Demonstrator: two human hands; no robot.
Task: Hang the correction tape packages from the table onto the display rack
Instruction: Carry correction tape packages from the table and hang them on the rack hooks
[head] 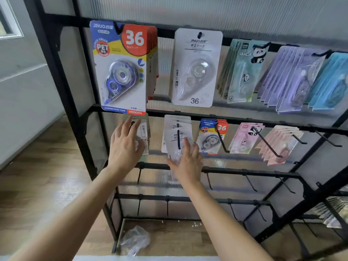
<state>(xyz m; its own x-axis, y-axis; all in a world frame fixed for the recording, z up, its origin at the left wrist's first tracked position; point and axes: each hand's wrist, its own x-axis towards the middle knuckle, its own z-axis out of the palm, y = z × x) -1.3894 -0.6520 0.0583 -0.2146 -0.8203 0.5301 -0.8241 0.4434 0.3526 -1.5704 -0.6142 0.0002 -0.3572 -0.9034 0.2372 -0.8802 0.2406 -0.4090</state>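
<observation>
A black display rack (216,117) fills the view, with correction tape packages on its hooks. On the second row, my left hand (125,146) lies with straight fingers against a white package (145,134) at the far left hook. My right hand (186,161) touches, fingers straight, the front white package (177,140) of a small stack on the neighbouring hook. Above hang a blue and red "36" package (122,68) and a white "36" package (195,68). The table is out of view.
Panda, lilac and turquoise packs (293,78) hang at the upper right, pink ones (278,144) below them. Bare black hooks (250,182) line the lower rails. A crumpled clear plastic bag (134,240) lies on the wooden floor inside the rack's base.
</observation>
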